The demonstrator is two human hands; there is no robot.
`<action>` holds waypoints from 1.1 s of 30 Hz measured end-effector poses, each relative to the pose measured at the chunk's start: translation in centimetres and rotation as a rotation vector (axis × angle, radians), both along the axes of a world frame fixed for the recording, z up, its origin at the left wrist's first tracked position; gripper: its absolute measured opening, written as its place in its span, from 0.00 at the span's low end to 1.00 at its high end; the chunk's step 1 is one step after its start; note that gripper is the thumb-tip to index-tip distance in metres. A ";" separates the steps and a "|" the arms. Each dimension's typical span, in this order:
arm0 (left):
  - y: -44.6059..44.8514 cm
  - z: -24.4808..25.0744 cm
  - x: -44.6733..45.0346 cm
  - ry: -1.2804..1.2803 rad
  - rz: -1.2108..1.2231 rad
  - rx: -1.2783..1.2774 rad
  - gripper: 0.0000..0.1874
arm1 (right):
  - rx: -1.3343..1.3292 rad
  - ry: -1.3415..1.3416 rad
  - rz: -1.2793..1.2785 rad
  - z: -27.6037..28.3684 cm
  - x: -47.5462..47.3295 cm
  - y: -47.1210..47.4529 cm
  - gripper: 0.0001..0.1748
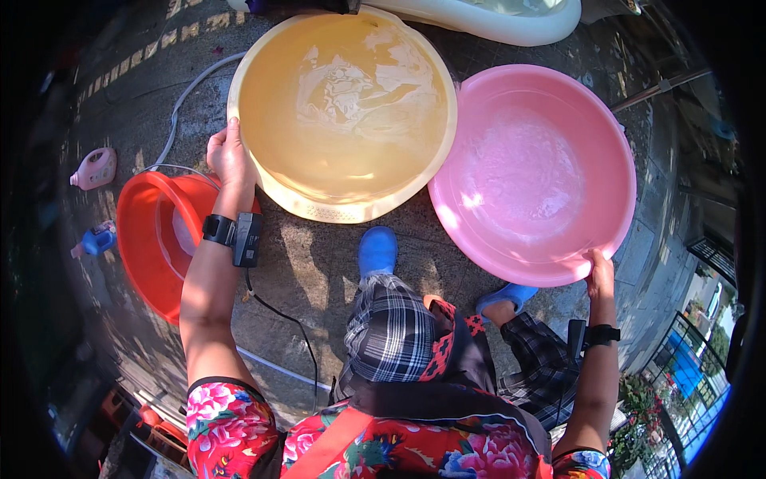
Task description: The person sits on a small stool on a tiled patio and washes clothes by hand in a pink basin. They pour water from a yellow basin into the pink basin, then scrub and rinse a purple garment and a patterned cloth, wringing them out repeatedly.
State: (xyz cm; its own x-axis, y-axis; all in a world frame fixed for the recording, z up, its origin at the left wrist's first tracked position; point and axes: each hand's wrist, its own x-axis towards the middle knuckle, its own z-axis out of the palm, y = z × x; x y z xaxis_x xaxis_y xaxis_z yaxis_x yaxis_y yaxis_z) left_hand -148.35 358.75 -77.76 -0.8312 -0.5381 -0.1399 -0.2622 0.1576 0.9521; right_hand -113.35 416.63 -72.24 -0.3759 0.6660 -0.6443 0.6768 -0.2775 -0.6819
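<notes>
My left hand [230,152] grips the left rim of a large yellow plastic basin [335,206], which holds water with shiny reflections on its surface. On the right, my right hand [599,270] holds the lower right rim of a pink plastic basin [619,149]. A little water seems to lie in the pink basin's bottom. The two basins touch or overlap at their rims. Both hands' fingers are partly hidden by the rims. A red plastic basin [134,239] stands tilted beside my left forearm.
A white tub [526,36] with water stands beyond the basins. A pink bottle [99,169] and a blue bottle [99,238] lie at the left. A pale hose [179,108] runs over the paving. My feet in blue clogs [377,248] are near the basins.
</notes>
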 end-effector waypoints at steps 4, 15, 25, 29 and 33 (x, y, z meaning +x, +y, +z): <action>0.1 0.4 0.3 -0.003 -0.002 -0.101 0.15 | 0.043 -0.040 0.036 0.5 -1.1 0.1 0.13; -3.1 -2.2 0.0 -0.027 -0.103 0.098 0.12 | -0.138 -0.109 -0.065 -0.6 0.0 1.4 0.13; -8.6 -8.2 0.7 -0.372 -0.063 -0.157 0.15 | -0.761 0.139 -0.472 -7.4 5.2 -12.0 0.13; -8.5 -8.0 1.1 -0.402 -0.158 0.044 0.18 | -0.794 0.210 -0.509 -8.6 3.2 -15.5 0.13; -4.4 -5.1 1.6 -0.109 -0.337 -0.251 0.22 | -0.681 0.250 -0.577 -7.9 0.2 -12.1 0.13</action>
